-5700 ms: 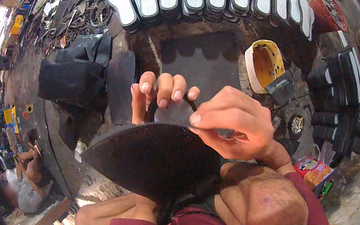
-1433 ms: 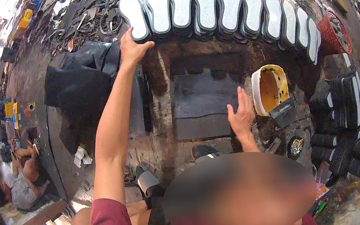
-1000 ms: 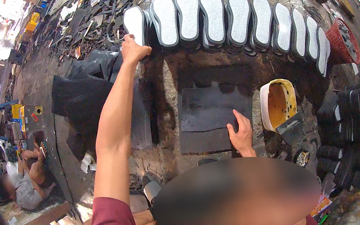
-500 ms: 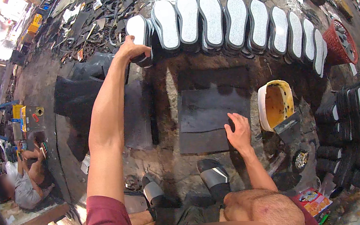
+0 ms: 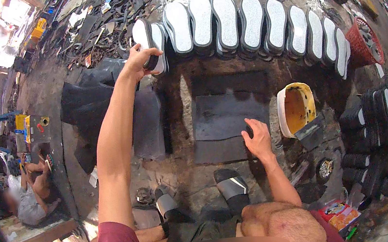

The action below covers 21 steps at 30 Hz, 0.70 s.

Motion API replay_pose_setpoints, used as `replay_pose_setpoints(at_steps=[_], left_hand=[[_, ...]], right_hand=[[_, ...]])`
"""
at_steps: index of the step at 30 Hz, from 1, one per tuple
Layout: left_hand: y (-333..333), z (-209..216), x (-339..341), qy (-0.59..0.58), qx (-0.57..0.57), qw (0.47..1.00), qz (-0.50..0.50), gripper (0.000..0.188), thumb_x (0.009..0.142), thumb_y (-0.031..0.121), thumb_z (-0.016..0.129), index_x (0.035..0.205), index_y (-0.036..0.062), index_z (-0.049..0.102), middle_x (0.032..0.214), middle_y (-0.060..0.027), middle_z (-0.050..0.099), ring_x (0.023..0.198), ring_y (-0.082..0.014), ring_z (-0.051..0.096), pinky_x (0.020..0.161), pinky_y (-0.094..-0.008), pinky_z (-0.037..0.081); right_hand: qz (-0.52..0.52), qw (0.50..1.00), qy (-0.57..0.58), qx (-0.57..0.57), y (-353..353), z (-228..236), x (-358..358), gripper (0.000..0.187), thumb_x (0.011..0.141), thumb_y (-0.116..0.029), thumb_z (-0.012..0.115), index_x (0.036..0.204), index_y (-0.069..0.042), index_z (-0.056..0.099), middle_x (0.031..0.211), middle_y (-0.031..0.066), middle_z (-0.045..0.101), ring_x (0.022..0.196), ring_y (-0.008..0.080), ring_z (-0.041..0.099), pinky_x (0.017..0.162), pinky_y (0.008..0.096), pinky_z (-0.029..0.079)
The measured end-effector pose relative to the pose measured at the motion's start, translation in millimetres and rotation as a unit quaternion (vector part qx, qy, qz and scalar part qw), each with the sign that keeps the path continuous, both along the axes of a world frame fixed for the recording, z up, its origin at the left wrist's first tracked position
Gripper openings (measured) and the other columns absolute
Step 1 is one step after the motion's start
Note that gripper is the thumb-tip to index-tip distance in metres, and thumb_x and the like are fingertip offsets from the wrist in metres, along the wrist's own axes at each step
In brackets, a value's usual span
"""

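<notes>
- The person's left hand (image 5: 139, 59) is stretched far forward, its fingers (image 5: 150, 54) clamped round the edge of a black-rimmed white shoe sole (image 5: 145, 38) at the left end of the row of soles (image 5: 260, 26) on the floor.
- That sole stands tilted against the next sole (image 5: 160, 41), touching it (whether it is lifted clear of the floor I cannot tell).
- The right hand (image 5: 257, 139) rests palm down, fingers spread apart and holding nothing, on the near right corner of a dark rubber sheet (image 5: 227, 116) lying flat on the floor.
- Just right of that hand sits a yellow tub (image 5: 296, 107), and beyond it stacks of black soles (image 5: 375, 119); a red basket (image 5: 364, 42) stands at the row's far right end.
- A black bag (image 5: 81, 104) lies left of the outstretched arm, and both sandalled feet (image 5: 198, 194) are planted near the sheet's front edge.
- Risks, as I judge them: the soles overlap like tiles, so dragging the end one sideways could topple its neighbour and disturb the row.
- The reach is long and the weight leans on the right palm; if the sheet slides on the gritty floor, the person could lurch forward.
- A grip on the rim alone may let the sole twist and drop.
</notes>
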State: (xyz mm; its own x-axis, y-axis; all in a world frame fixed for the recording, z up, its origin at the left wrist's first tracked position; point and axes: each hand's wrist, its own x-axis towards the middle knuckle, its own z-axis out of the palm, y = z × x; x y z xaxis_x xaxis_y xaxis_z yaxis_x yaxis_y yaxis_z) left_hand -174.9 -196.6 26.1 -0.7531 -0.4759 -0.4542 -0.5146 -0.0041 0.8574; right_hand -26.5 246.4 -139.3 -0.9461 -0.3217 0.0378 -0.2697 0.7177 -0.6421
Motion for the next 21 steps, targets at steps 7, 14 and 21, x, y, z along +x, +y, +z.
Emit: replay_pose_setpoints(at_steps=[7,14,21], left_hand=[[87.6,-30.5,110.2,0.246,-0.439,0.858,-0.102,0.122,0.063,0.003,0.082,0.163,0.0093,0.012,0.153,-0.027,0.043,0.141,-0.0425,0.047,0.117,-0.0477,0.041],[260.2,-72.5,264.3,0.186,-0.079,0.973,-0.107,0.113,0.082,0.002,0.081,0.167,0.0036,0.006,0.159,-0.0205,0.04,0.138,-0.0351,0.052,0.112,-0.0457,0.045],[259.5,-78.5,290.5,0.044,0.367,0.913,0.174,0.054,0.098,0.009,0.074,0.149,0.0047,0.057,0.12,-0.0036,0.072,0.096,-0.0103,0.069,0.074,-0.0253,0.057]], right_hand=[[-0.087,0.982,-0.112,-0.124,-29.3,69.1,0.7,0.049,0.094,-0.021,0.073,0.14,-0.007,0.063,0.135,0.0164,0.067,0.125,0.0304,0.062,0.1,0.0433,0.053],[-0.106,0.82,-0.273,-0.491,-76.5,88.7,-0.4,0.073,0.099,-0.014,0.069,0.163,-0.006,0.034,0.151,0.0172,0.053,0.132,0.0231,0.055,0.111,0.0375,0.045],[0.016,0.939,-0.233,-0.254,-53.7,102.9,37.2,0.093,0.092,-0.035,0.079,0.162,0.002,0.031,0.154,0.0251,0.051,0.133,0.0314,0.059,0.111,0.0383,0.046]])
